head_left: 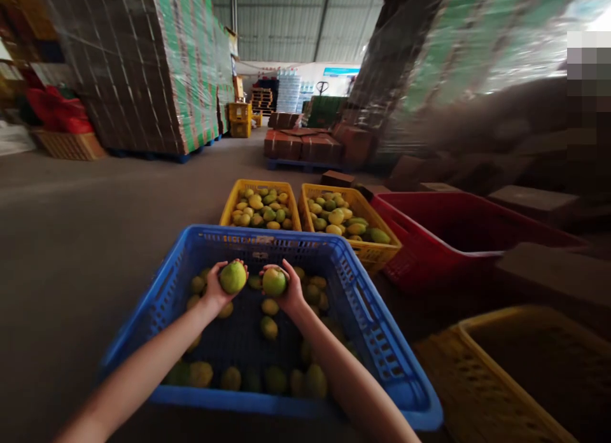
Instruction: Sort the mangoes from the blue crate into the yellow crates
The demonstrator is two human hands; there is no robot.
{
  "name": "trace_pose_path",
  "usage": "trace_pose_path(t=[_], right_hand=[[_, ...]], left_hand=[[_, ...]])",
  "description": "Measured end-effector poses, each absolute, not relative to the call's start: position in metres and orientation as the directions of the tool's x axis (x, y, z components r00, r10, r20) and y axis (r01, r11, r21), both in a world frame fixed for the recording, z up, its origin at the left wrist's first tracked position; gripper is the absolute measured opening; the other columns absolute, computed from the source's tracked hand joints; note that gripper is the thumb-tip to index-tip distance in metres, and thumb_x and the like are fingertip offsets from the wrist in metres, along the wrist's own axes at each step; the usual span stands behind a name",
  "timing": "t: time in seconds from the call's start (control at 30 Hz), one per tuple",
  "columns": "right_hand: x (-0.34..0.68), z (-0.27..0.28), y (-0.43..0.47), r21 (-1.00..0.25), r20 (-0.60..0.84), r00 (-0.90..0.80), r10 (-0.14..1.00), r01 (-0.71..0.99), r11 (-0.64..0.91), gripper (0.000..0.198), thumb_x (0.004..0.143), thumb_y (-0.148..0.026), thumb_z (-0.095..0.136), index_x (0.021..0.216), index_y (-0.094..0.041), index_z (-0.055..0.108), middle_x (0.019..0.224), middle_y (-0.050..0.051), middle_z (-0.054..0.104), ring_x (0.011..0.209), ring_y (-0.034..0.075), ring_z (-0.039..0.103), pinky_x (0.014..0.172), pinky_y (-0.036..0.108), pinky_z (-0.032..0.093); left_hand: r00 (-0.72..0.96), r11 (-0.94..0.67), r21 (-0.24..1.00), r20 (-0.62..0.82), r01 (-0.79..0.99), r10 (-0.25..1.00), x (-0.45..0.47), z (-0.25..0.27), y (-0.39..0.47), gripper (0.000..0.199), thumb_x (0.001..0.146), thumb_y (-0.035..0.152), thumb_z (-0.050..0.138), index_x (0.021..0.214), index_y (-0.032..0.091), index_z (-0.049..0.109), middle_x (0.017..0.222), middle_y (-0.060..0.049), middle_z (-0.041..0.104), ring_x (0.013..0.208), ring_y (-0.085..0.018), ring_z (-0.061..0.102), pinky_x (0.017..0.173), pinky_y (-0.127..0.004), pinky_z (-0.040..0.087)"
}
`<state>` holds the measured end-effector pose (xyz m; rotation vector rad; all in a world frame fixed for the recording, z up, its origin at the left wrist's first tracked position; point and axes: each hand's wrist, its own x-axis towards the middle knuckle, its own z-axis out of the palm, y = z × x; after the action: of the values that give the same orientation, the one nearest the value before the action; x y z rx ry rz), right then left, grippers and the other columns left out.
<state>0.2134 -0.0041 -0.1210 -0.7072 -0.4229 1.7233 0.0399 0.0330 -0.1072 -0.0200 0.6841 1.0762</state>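
Observation:
My left hand [216,291] cups a round green-yellow mango [233,277], fingers curled beneath and behind it. Opposite it, my right hand [291,293] holds another green-yellow mango [275,282], its thumb raised. Both hands are above the inside of a large blue plastic crate [305,240] with slotted walls. Loose mangoes lie along the crate's sides and front edge, and a mango [269,328] rests near the middle of its floor. My forearms cover part of the fruit at both sides.
Two yellow crates [226,206] [377,257] full of mangoes stand just behind the blue one. To the right are a red crate [405,265] and another yellow crate [482,366]. Tall wrapped stacks of boxes [119,67] flank the floor; brown cartons [305,147] sit on a blue pallet.

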Motion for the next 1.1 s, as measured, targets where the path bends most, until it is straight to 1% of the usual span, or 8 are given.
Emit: trace_pose_path(t=[0.13, 0.23, 0.33, 0.57, 0.7, 0.8, 0.97, 1.1], right_hand=[[0.211, -0.124, -0.004, -0.608, -0.267, -0.195, 0.944, -0.726, -0.322, 0.032, 0.081, -0.033, 0.042, 0.086, -0.013, 0.066, 0.072, 0.009, 0.071, 0.053, 0.02, 0.064, 0.042, 0.029, 0.05], [0.209, -0.125, -0.005, -0.63, -0.27, -0.244, 0.931, -0.687, -0.363, 0.034, 0.08, -0.036, 0.041, 0.088, -0.013, 0.065, 0.07, 0.009, 0.07, 0.048, 0.02, 0.062, 0.031, 0.025, 0.042], [0.207, -0.122, -0.008, -0.633, -0.264, -0.262, 0.928, -0.68, -0.371, 0.036, 0.081, -0.042, 0.043, 0.084, -0.013, 0.064, 0.063, 0.007, 0.067, 0.041, 0.019, 0.058, 0.025, 0.023, 0.034], [0.206, -0.115, -0.01, -0.494, -0.324, -0.149, 0.934, -0.815, -0.301, 0.036, 0.085, -0.039, 0.039, 0.08, -0.013, 0.064, 0.062, 0.009, 0.067, 0.056, 0.019, 0.063, 0.039, 0.025, 0.047], [0.205, -0.116, -0.009, -0.461, -0.361, -0.09, 0.928, -0.848, -0.262, 0.032, 0.086, -0.036, 0.041, 0.091, -0.015, 0.064, 0.072, 0.008, 0.07, 0.059, 0.019, 0.064, 0.048, 0.028, 0.052], [0.204, -0.119, -0.008, -0.461, -0.356, -0.06, 0.933, -0.856, -0.232, 0.03, 0.086, -0.034, 0.043, 0.099, -0.017, 0.063, 0.076, 0.007, 0.071, 0.061, 0.019, 0.065, 0.052, 0.03, 0.054], [0.203, -0.12, -0.008, -0.424, -0.367, -0.066, 0.928, -0.876, -0.23, 0.028, 0.084, -0.033, 0.045, 0.097, -0.015, 0.062, 0.078, 0.01, 0.071, 0.065, 0.02, 0.066, 0.054, 0.03, 0.055], [0.202, -0.119, -0.007, -0.424, -0.407, -0.07, 0.911, -0.869, -0.256, 0.029, 0.087, -0.036, 0.043, 0.092, -0.014, 0.062, 0.075, 0.01, 0.071, 0.063, 0.02, 0.067, 0.051, 0.029, 0.055]], left_hand=[[0.34, 0.513, 0.259, -0.503, -0.818, 0.795, 0.042, -0.116, 0.033, 0.032, 0.076, 0.019, 0.044, 0.101, 0.011, 0.062, 0.078, -0.01, 0.07, 0.072, -0.023, 0.069, 0.065, -0.038, 0.058], [0.405, 0.56, 0.229, -0.484, -0.796, 0.775, 0.045, -0.116, 0.027, 0.04, 0.079, 0.025, 0.042, 0.112, 0.008, 0.058, 0.083, -0.013, 0.069, 0.076, -0.025, 0.069, 0.065, -0.038, 0.058], [0.475, 0.627, 0.256, -0.466, -0.735, 0.747, 0.047, -0.113, 0.019, 0.043, 0.08, 0.025, 0.044, 0.118, 0.009, 0.056, 0.084, -0.013, 0.069, 0.074, -0.025, 0.069, 0.065, -0.038, 0.058], [0.417, 0.608, 0.304, -0.505, -0.733, 0.755, 0.051, -0.111, 0.014, 0.042, 0.08, 0.025, 0.043, 0.117, 0.011, 0.058, 0.082, -0.011, 0.069, 0.073, -0.023, 0.068, 0.069, -0.037, 0.057], [0.326, 0.542, 0.346, -0.519, -0.766, 0.79, 0.053, -0.117, 0.018, 0.039, 0.082, 0.023, 0.041, 0.114, 0.012, 0.06, 0.082, -0.01, 0.069, 0.075, -0.023, 0.068, 0.075, -0.041, 0.056], [0.312, 0.515, 0.356, -0.492, -0.78, 0.813, 0.052, -0.121, 0.02, 0.036, 0.084, 0.025, 0.04, 0.111, 0.012, 0.06, 0.087, -0.011, 0.069, 0.082, -0.025, 0.068, 0.076, -0.043, 0.056], [0.331, 0.538, 0.305, -0.527, -0.786, 0.783, 0.051, -0.121, 0.021, 0.038, 0.086, 0.031, 0.042, 0.114, 0.01, 0.058, 0.095, -0.016, 0.067, 0.093, -0.029, 0.067, 0.07, -0.039, 0.059], [0.353, 0.578, 0.305, -0.553, -0.757, 0.755, 0.052, -0.122, 0.022, 0.038, 0.088, 0.033, 0.041, 0.114, 0.01, 0.057, 0.09, -0.015, 0.067, 0.086, -0.025, 0.068, 0.064, -0.032, 0.059]])
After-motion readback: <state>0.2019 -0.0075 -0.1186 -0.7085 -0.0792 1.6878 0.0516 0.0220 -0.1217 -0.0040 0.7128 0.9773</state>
